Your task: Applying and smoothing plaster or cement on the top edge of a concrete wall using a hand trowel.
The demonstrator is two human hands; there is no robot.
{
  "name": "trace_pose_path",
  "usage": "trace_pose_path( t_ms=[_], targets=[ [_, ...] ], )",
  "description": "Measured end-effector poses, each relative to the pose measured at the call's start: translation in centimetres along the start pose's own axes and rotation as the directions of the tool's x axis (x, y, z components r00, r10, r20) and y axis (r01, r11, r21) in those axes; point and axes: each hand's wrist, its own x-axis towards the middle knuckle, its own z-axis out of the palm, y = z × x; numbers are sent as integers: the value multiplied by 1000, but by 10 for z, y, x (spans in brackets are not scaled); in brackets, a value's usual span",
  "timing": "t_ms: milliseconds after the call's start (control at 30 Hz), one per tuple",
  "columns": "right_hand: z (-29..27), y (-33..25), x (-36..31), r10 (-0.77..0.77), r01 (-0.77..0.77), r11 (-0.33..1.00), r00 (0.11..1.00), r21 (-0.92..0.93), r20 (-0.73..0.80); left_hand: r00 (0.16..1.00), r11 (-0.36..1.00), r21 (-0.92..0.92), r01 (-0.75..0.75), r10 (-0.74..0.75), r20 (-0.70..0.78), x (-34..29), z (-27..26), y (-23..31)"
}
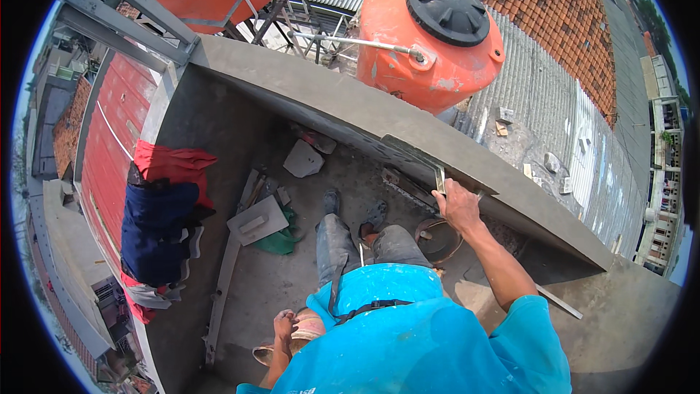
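My right hand (459, 206) is closed around the handle of a plastering trowel (440, 178). Its thin blade lies along the inner edge of the grey rendered wall (350, 111), and part of the tool is hidden by the hand. Low down beside my body, my left hand (285, 323) has its fingers curled against a dusty pink rounded container (309, 325). My blue shirt covers part of that container, so whether the fingers grip it or something small does not show. A round bucket (437, 239) stands on the floor below my right forearm.
A flat float (258, 220) lies over green sheeting (286, 237) beside a long batten (222, 292). Clothes (160, 226) hang over the left wall. Rubble (303, 159) sits in the far corner. Beyond the wall stand an orange water tank (415, 51) and corrugated roofing (536, 95).
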Motion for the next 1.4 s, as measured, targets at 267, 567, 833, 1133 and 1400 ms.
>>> trace_pose_path(
  t_ms=[267,567,833,1133,1400],
  targets=[
    [99,-152,150,-9,8,999,999,40,37,983,983,-60,-176,178,37,2,24,53],
    [25,-188,88,-178,209,921,977,330,-121,988,985,-84,-152,153,1,15,5,28],
    [-35,-79,146,116,-164,974,954,157,278,992,986,-124,-109,115,44,19,37,42],
    [-14,-183,270,47,-78,991,962,105,269,970,943,-250,-220,237,43,3,53,68],
    [-13,-254,364,112,-124,982,989,139,93,951,940,-143,-309,309,-17,40,11,39]
  ],
)
